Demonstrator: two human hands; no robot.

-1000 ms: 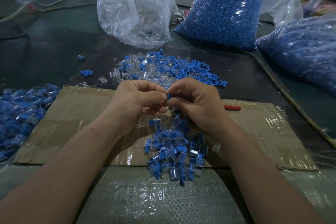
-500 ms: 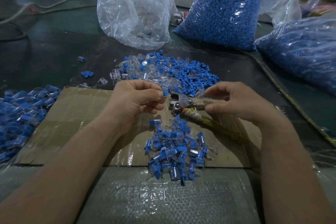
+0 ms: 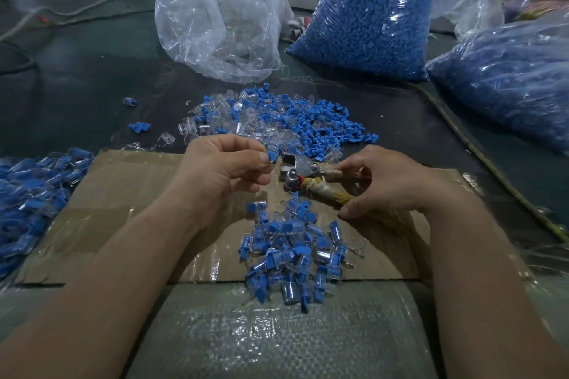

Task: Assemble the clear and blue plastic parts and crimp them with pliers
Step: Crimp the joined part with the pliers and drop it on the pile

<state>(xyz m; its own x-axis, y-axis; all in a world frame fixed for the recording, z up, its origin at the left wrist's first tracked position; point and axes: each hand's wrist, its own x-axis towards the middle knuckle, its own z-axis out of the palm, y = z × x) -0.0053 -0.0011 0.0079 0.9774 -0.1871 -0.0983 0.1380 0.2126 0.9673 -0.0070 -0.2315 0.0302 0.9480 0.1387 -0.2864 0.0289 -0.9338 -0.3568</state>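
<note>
While the left hand (image 3: 224, 175) pinches a part (image 3: 272, 156) at thumb and forefinger, the right hand (image 3: 397, 184) grips the wrapped handles of the pliers (image 3: 300, 165). Their jaws stand apart just right of the part, between the hands. An assembled heap (image 3: 292, 252) lies below the hands, and loose parts (image 3: 286, 123) lie beyond them.

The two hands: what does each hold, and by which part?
The left hand pinches a small blue part, whose tip alone shows. The right hand grips the pliers by their wrapped handles.
</note>
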